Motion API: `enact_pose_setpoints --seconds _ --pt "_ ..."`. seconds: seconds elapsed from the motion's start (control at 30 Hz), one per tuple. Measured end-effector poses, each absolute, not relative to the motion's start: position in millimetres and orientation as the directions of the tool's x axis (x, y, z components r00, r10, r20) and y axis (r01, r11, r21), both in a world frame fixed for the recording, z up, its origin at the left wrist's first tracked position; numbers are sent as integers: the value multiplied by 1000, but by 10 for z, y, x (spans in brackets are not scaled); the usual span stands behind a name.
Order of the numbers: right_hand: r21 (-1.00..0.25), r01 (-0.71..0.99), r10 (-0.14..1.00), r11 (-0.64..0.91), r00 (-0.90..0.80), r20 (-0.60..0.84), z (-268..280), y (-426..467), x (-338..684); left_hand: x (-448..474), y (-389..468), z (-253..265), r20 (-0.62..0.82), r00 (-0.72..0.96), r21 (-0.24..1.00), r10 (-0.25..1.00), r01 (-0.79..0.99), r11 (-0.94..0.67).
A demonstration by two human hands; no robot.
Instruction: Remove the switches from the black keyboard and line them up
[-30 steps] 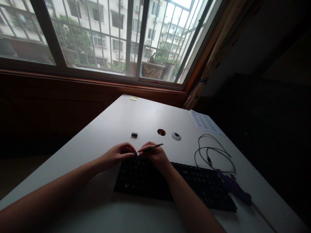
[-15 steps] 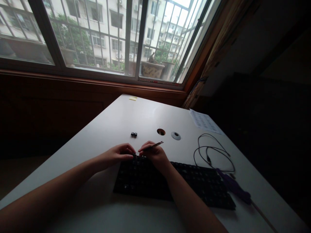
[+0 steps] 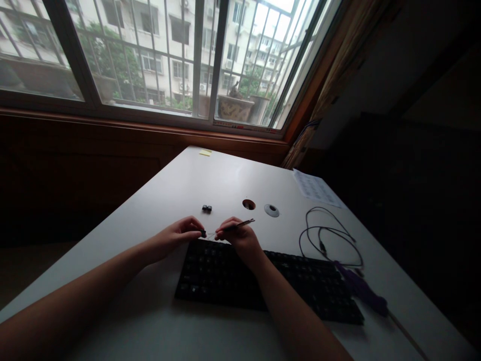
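Keycap (image 3: 203,233) pinched between thumb and fingers of left hand (image 3: 178,235), just by far left corner of keyboard (image 3: 221,276); right hand (image 3: 238,238) closed around puller (image 3: 241,224), wire end (image 3: 211,234) just beside keycap, contact unclear. Apparently at key-removal step, next calling for steady pinch and wire kept clear. Beyond, toward far edge of table (image 3: 225,175), two caps (image 3: 207,208); near right edge, cable (image 3: 322,246), screwdriver (image 3: 363,291).

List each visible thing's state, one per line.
Left hand: closed on a keycap
Right hand: gripping a thin tool
Keyboard: lying flat
Keycap pair: loose, side by side
Table hole: uncovered
Grey cover: off the hole
Cable: loosely looped
Paper: lying flat
Purple handle: lying down
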State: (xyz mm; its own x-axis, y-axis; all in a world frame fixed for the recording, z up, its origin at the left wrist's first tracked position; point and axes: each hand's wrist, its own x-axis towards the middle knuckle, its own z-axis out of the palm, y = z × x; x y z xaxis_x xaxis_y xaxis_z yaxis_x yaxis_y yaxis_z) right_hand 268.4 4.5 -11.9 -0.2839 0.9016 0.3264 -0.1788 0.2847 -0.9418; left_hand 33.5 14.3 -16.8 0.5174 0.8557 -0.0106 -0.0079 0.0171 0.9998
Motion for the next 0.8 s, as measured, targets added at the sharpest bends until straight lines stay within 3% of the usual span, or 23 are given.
enact_pose_setpoints --seconds 0.17,0.6,0.8 --pt "-936 -181 906 301 -253 340 -107 45 2668 314 175 -219 -12 469 998 883 -42 36" --pt "-878 37 873 478 -136 469 -125 0 2680 323 195 -247 -49 447 992 893 -81 95" --pt "-808 200 826 555 -246 506 -138 -48 2671 337 188 -220 -42 457 997 888 -40 67"
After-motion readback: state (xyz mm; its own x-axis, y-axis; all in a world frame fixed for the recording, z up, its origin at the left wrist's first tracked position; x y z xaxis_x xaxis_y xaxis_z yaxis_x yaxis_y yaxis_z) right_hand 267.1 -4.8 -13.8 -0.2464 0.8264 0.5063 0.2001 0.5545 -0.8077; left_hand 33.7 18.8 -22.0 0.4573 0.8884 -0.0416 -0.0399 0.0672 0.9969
